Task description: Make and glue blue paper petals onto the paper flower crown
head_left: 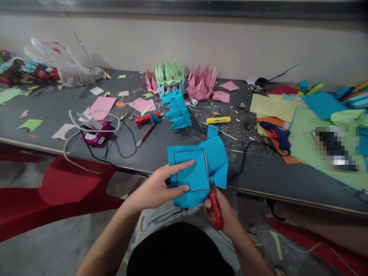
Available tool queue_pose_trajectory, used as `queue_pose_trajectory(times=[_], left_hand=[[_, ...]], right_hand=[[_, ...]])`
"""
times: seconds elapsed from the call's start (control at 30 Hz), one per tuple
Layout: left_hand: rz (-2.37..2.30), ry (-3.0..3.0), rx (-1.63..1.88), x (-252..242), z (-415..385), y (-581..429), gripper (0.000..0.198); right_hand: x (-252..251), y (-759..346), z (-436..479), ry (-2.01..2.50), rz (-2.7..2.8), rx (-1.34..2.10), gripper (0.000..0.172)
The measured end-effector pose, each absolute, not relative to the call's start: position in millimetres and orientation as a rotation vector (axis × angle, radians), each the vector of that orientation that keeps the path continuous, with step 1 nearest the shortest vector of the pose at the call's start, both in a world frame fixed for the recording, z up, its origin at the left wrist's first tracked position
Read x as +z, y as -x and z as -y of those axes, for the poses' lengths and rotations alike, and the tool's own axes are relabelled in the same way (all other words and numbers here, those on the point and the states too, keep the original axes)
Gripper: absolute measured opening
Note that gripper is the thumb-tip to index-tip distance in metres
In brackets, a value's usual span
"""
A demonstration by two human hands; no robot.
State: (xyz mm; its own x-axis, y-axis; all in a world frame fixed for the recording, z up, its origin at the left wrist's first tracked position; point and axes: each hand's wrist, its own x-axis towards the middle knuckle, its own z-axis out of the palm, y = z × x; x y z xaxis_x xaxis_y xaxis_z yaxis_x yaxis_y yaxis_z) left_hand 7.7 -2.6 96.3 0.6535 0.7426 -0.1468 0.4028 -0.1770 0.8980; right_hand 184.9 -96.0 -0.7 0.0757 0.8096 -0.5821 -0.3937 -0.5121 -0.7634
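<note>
My left hand (pixel 169 182) holds a sheet of blue paper (pixel 191 168), thumb and index finger lying on its top face, the other fingers hidden beneath. A dark square outline is drawn on the sheet. My right hand (pixel 222 211) grips red-handled scissors (pixel 215 212) at the lower right of the paper. The blades run along the right side of the outline, where a cut parts the sheet, and the right flap (pixel 218 163) stands off bent. Beyond the paper lie blue folded paper spikes (pixel 176 109), a yellow glue stick (pixel 218 120) and a dark red pen (pixel 145 134).
Pink (pixel 202 82) and green folded-paper pieces (pixel 169 73) stand near the wall. A purple power strip (pixel 97 134) with a white cable sits left, a blue glue gun (pixel 277 134) right among coloured sheets (pixel 310 142). Red chairs (pixel 77 188) stand at the table's front edge.
</note>
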Motion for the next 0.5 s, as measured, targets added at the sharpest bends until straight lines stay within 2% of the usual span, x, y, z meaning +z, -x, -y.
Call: queue_pose_trajectory(times=[0.23, 0.5], left_hand=[[-0.865, -1.802, 0.413, 99.2, -4.4, -7.6, 0.055], [-0.848, -1.816, 0.434, 100.1, -20.3, -6.0, 0.054]], right_hand=[[9.1, -186.0, 86.6, 1.418, 0.396, 1.647, 0.054], [7.3, -189.7, 71.4, 1.402, 0.480, 1.610, 0.045]])
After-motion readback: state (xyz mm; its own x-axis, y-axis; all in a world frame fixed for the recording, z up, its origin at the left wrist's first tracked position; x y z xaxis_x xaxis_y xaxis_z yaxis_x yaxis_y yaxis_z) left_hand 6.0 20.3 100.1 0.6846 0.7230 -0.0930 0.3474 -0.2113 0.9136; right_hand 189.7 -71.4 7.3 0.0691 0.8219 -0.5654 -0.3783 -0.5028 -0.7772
